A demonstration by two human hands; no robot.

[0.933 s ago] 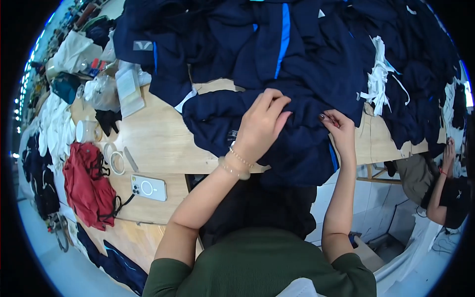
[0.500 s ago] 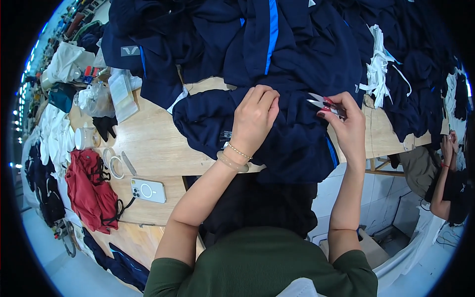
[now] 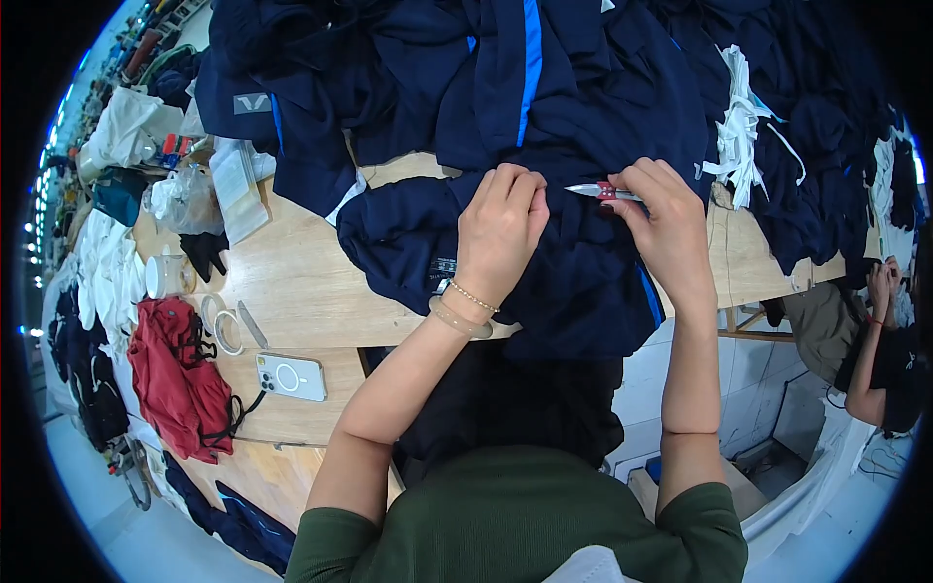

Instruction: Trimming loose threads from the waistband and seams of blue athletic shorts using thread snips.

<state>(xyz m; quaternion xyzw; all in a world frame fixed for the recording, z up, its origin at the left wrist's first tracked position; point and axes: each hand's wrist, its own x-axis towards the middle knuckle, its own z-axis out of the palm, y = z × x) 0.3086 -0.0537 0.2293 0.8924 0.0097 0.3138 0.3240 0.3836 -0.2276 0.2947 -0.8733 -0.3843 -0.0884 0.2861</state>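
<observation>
A dark navy garment (image 3: 573,282) lies spread over the wooden table (image 3: 292,282) and hangs over its near edge. My left hand (image 3: 501,228) pinches a fold of this cloth near its top, fingers curled down. My right hand (image 3: 666,219) holds a small pair of thread snips (image 3: 601,191) with a red grip, the metal tip pointing left toward my left fingers. The tip is close above the fabric, just beside the pinched fold. Bracelets circle my left wrist.
A large heap of navy garments with blue stripes (image 3: 525,78) fills the far table. A white phone (image 3: 290,376), a red bag (image 3: 175,379), tape rolls (image 3: 222,325) and a cup (image 3: 165,276) lie at the left. White cords (image 3: 739,126) hang right. Another person (image 3: 884,340) crouches far right.
My right hand has lifted from the cloth and brought the snips up to the left hand. The left hand shifted slightly and still pinches the fabric.
</observation>
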